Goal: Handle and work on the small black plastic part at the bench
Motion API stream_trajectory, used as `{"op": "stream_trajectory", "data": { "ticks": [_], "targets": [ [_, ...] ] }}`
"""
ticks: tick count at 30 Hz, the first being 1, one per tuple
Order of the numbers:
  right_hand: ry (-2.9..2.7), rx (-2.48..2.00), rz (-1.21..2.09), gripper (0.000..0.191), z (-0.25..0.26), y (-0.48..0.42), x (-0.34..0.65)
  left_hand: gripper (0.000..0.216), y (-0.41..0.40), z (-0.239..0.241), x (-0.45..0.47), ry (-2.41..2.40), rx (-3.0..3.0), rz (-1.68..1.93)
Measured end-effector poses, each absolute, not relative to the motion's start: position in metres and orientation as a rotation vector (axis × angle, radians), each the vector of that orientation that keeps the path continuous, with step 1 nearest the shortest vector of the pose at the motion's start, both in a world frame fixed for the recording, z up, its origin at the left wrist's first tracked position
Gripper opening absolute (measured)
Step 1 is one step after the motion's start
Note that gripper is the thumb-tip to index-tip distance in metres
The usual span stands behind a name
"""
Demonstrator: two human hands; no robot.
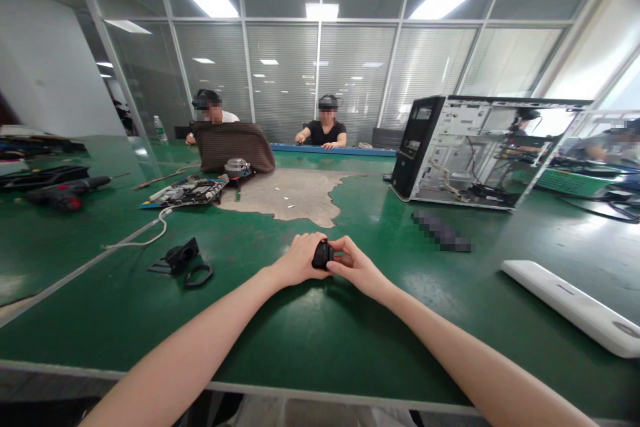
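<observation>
Between my two hands, just above or on the green table (280, 340), is a small black part (323, 255) whose exact kind I cannot make out. My left hand (299, 259) is wrapped round it from the left, its fingertips partly hidden. From the right, my right hand (357, 267) pinches the same part between thumb and fingers. Off to the left lie a black plastic bracket-like piece (179, 256) and a black ring (199, 275).
An opened computer case (465, 153) stands at the right, near a white slab-shaped device (570, 303). A circuit board (187, 191) and a power drill (67, 193) lie left. Two people sit across the table; another person (617, 143) is at far right.
</observation>
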State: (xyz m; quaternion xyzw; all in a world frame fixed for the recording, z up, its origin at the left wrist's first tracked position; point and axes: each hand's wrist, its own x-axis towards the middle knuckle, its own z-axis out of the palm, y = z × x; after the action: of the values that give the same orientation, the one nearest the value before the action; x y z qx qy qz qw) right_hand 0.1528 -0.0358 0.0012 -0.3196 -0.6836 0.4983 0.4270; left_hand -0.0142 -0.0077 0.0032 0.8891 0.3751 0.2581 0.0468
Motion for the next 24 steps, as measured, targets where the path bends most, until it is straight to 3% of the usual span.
{"op": "stream_trajectory", "data": {
  "ticks": [4,10,19,24],
  "targets": [
    [-1.688,-0.849,1.184,0.02,0.0012,-0.0348,0.1515,0.06,-0.007,0.0023,-0.0146,1.131,2.717,0.807],
    [-1.679,-0.9,1.152,0.028,-0.0026,-0.0294,0.1521,0.058,-0.0073,0.0031,-0.0148,1.12,2.715,0.795],
    [-1.673,-0.857,1.201,0.021,0.0008,-0.0338,0.1512,0.059,-0.0095,0.0043,-0.0148,1.133,2.704,0.807],
    [-1.668,-0.93,1.138,0.026,-0.0038,-0.0279,0.1502,0.056,-0.0086,0.0046,-0.0154,1.129,2.711,0.795]
  ]
}}
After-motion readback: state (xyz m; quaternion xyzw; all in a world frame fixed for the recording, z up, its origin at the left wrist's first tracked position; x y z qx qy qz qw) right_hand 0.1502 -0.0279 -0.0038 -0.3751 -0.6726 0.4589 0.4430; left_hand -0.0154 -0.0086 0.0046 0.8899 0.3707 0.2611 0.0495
